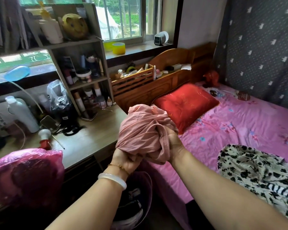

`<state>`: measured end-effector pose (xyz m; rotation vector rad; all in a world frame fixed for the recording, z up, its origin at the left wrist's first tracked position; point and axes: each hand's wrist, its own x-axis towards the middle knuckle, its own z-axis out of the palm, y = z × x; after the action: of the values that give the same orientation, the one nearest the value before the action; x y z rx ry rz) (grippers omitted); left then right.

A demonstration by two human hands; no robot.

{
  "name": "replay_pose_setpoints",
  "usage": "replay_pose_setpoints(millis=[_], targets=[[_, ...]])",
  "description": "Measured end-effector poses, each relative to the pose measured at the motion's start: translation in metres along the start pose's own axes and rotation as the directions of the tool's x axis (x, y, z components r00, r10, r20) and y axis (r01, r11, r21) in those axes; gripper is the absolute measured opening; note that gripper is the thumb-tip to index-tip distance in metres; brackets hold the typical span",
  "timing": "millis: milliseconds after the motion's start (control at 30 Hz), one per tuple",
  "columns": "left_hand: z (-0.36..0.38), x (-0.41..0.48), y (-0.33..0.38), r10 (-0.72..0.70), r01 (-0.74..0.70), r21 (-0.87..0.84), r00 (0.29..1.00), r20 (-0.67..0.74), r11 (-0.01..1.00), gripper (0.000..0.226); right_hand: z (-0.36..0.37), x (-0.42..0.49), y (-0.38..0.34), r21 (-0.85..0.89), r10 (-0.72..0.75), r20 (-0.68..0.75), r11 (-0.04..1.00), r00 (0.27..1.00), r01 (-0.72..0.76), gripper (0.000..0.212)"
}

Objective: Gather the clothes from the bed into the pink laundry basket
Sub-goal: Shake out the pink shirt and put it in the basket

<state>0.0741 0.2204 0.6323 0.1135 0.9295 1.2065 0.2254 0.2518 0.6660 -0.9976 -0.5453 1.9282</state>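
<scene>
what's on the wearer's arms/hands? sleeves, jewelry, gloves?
No gloves, and no sleeves showing on either forearm. The left hand has two things at the wrist: a thin gold chain bracelet and a thick, smooth white bangle. The right hand wears nothing visible.

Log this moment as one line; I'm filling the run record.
left hand: grips pink garment | right hand: grips same | basket: below | floral garment: on bed

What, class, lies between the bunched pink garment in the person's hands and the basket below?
Nothing visible does. Both hands, left hand and right hand, grip the pink garment above the basket; only the left forearm crosses part of its opening.
</scene>
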Motion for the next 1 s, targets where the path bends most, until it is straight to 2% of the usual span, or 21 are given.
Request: replay_pose_setpoints(millis=[67,100,167,233,300,367,433,533,667,767,900,1000], targets=[[-0.015,-0.004,0.001,-0.112,0.1,0.146,0.991,0.077,0.984,0.028,0.0,0.008,-0.004,0.057,0.001,-0.007,0.998,1.0,-0.001,0.033],[-0.028,-0.003,0.005,-0.135,0.116,0.213,0.988,0.077,0.97,0.029,-0.007,0.016,-0.004,0.128,0.006,0.026,0.992,1.0,-0.01,0.031],[-0.051,-0.002,0.014,-0.167,0.118,0.295,0.975,0.149,0.948,0.062,-0.013,0.029,0.0,0.218,0.038,0.043,0.975,0.998,-0.047,0.031],[-0.063,-0.001,0.021,-0.197,0.142,0.243,0.955,0.223,0.96,0.084,-0.019,0.04,0.014,0.175,0.097,0.053,0.979,0.994,-0.105,0.027],[-0.061,0.003,0.019,-0.193,0.151,0.17,0.944,0.267,0.974,0.092,-0.014,0.037,0.031,0.071,0.187,0.089,0.979,0.978,-0.193,0.03],[-0.056,0.007,0.016,-0.18,0.14,0.164,0.948,0.264,0.977,0.092,-0.005,0.033,0.047,0.032,0.285,0.152,0.955,0.946,-0.294,0.043],[-0.062,0.018,0.015,-0.177,0.146,0.149,0.958,0.227,0.978,0.088,-0.002,0.039,0.06,0.001,0.351,0.175,0.934,0.92,-0.357,0.047],[-0.079,0.027,0.02,-0.155,0.122,0.179,0.97,0.188,0.976,0.079,-0.006,0.056,0.073,-0.093,0.417,0.125,0.908,0.9,-0.408,0.036],[-0.094,0.047,0.026,-0.102,0.082,0.262,0.993,0.062,0.961,0.045,-0.016,0.084,0.087,-0.158,0.439,0.048,0.89,0.897,-0.427,0.038],[-0.109,0.066,0.032,-0.057,0.07,0.284,0.997,-0.054,0.956,0.051,-0.021,0.107,0.096,-0.114,0.417,0.022,0.904,0.909,-0.412,0.028],[-0.149,0.093,0.026,-0.07,0.121,0.31,0.983,-0.172,0.943,0.044,-0.038,0.135,0.123,-0.095,0.396,-0.058,0.912,0.917,-0.4,0.014],[-0.19,0.109,0.006,-0.083,0.17,0.295,0.955,-0.285,0.94,0.039,-0.06,0.151,0.16,-0.088,0.447,-0.139,0.883,0.884,-0.461,0.013]])
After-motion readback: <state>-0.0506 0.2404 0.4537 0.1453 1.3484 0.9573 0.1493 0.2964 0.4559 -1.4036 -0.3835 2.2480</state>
